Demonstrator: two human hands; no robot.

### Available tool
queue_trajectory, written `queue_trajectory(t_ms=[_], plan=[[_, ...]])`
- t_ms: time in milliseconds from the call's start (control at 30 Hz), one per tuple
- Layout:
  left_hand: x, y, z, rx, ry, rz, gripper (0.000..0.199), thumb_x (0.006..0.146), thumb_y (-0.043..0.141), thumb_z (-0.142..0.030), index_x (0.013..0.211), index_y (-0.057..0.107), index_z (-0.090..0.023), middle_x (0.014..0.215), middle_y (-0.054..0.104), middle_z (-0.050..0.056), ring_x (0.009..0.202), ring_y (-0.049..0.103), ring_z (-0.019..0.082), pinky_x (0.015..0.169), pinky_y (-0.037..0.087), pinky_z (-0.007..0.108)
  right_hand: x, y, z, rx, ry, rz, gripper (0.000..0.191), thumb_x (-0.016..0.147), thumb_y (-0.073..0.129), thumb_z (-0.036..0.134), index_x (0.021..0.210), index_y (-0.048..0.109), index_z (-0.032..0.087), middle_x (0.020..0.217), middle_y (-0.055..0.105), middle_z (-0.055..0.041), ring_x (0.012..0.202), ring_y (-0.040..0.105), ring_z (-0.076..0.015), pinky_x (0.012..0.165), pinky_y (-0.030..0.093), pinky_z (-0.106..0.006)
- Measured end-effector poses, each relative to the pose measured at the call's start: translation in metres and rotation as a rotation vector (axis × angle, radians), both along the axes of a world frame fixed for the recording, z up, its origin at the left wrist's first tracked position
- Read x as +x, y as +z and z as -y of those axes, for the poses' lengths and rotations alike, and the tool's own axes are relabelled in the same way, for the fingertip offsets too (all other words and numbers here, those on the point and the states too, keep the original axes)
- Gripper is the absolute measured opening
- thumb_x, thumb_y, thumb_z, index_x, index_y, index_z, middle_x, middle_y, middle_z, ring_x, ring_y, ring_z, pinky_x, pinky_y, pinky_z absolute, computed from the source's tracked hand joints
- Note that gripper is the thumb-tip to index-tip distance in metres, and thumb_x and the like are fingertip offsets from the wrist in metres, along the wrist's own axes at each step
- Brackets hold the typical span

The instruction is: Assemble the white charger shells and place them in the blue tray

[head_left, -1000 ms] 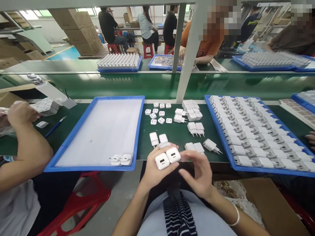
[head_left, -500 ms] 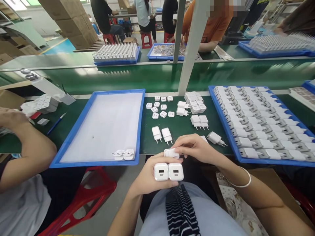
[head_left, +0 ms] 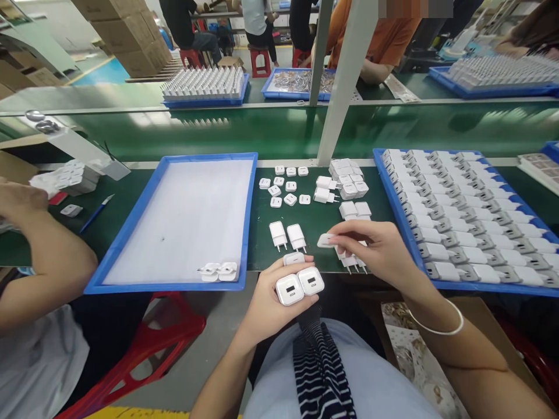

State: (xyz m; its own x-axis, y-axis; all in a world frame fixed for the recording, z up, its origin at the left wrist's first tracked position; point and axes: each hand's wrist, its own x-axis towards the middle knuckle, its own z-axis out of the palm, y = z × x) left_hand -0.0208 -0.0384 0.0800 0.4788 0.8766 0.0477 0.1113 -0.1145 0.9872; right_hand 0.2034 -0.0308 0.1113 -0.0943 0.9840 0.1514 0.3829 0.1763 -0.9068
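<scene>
Two white USB chargers (head_left: 300,285) are gripped side by side in my left hand (head_left: 266,302), their ports toward me. Another white piece (head_left: 293,259) shows at the top of that hand's fingers; its kind is partly hidden. Pinched between thumb and fingers of my right hand (head_left: 378,250) is a small flat white cap (head_left: 325,240), held above the table edge. Beneath that hand stand white plug chargers (head_left: 353,265), partly covered by it. Two chargers with pins (head_left: 287,235) lie between the hands and the small white caps (head_left: 290,186).
On the left, a blue-rimmed tray (head_left: 166,224) bears a few white pieces (head_left: 218,271) in its near corner. At right, a second blue tray (head_left: 402,233) holds rows of chargers. A metal post (head_left: 345,87) rises behind. A co-worker's arm (head_left: 48,233) is at far left.
My right hand has moved right and up, away from my left hand, with the small white cap in its fingers. The chargers in my left hand have tilted.
</scene>
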Motion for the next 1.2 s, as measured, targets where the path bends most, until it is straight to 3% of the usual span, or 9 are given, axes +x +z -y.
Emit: queue_trajectory(t_ms=[200,500,633,700,833,1000,1200], plan=[[0.000,0.004,0.001,0.093,0.011,0.018,0.044,0.071,0.081,-0.019,0.114,0.072,-0.024,0.115,0.070,0.009,0.099,0.069,0.023,0.089,0.056,0.034,-0.006,0.017,0.014,-0.221,0.220,-0.268,0.009,0.083,0.073,0.025,0.090,0.078,0.023,0.074,0.073,-0.0011,0.054,0.063,-0.0124,0.051,0.055,-0.023],[-0.003,0.005,-0.002,0.124,0.016,0.000,0.046,0.072,0.080,-0.019,0.117,0.070,-0.024,0.121,0.067,0.009,0.109,0.066,0.024,0.097,0.053,0.034,-0.010,0.020,0.012,-0.354,0.286,-0.408,0.009,0.085,0.071,0.026,0.091,0.070,0.020,0.068,0.066,-0.0006,0.055,0.062,-0.0122,0.051,0.054,-0.024],[-0.004,0.004,-0.001,0.126,0.064,-0.002,0.046,0.073,0.080,-0.019,0.117,0.070,-0.024,0.119,0.068,0.008,0.108,0.067,0.024,0.097,0.053,0.035,-0.012,0.019,0.007,-0.345,0.228,-0.505,0.022,0.085,0.070,0.021,0.107,0.066,0.022,0.072,0.067,0.0012,0.057,0.066,-0.0129,0.053,0.057,-0.024],[-0.003,0.003,-0.001,0.125,0.079,-0.007,0.045,0.072,0.081,-0.020,0.116,0.071,-0.024,0.115,0.069,0.008,0.104,0.068,0.024,0.094,0.054,0.035,-0.012,0.017,0.005,-0.282,0.182,-0.453,0.027,0.086,0.069,0.019,0.112,0.068,0.022,0.073,0.067,0.0012,0.059,0.066,-0.0122,0.056,0.058,-0.024],[-0.003,0.004,0.000,0.090,0.046,-0.001,0.043,0.072,0.081,-0.021,0.114,0.071,-0.023,0.115,0.069,0.009,0.104,0.067,0.024,0.094,0.054,0.036,-0.009,0.013,0.001,-0.114,0.141,-0.237,0.017,0.088,0.067,0.019,0.104,0.073,0.021,0.083,0.071,-0.0015,0.062,0.062,-0.0104,0.056,0.054,-0.022],[-0.003,0.007,-0.002,0.007,-0.061,0.023,0.043,0.071,0.082,-0.021,0.113,0.072,-0.020,0.117,0.069,0.009,0.108,0.066,0.023,0.094,0.052,0.032,-0.008,0.013,-0.006,0.054,0.302,0.035,0.022,0.094,0.058,0.015,0.109,0.073,0.020,0.092,0.068,-0.0031,0.074,0.061,-0.0107,0.064,0.051,-0.023],[-0.003,0.009,-0.004,-0.105,-0.109,0.025,0.043,0.069,0.084,-0.022,0.110,0.073,-0.017,0.115,0.069,0.010,0.105,0.066,0.024,0.092,0.051,0.033,-0.016,0.014,-0.016,0.085,0.421,0.190,0.024,0.093,0.056,0.010,0.109,0.073,0.017,0.099,0.059,-0.0059,0.086,0.060,-0.0133,0.072,0.050,-0.025]])
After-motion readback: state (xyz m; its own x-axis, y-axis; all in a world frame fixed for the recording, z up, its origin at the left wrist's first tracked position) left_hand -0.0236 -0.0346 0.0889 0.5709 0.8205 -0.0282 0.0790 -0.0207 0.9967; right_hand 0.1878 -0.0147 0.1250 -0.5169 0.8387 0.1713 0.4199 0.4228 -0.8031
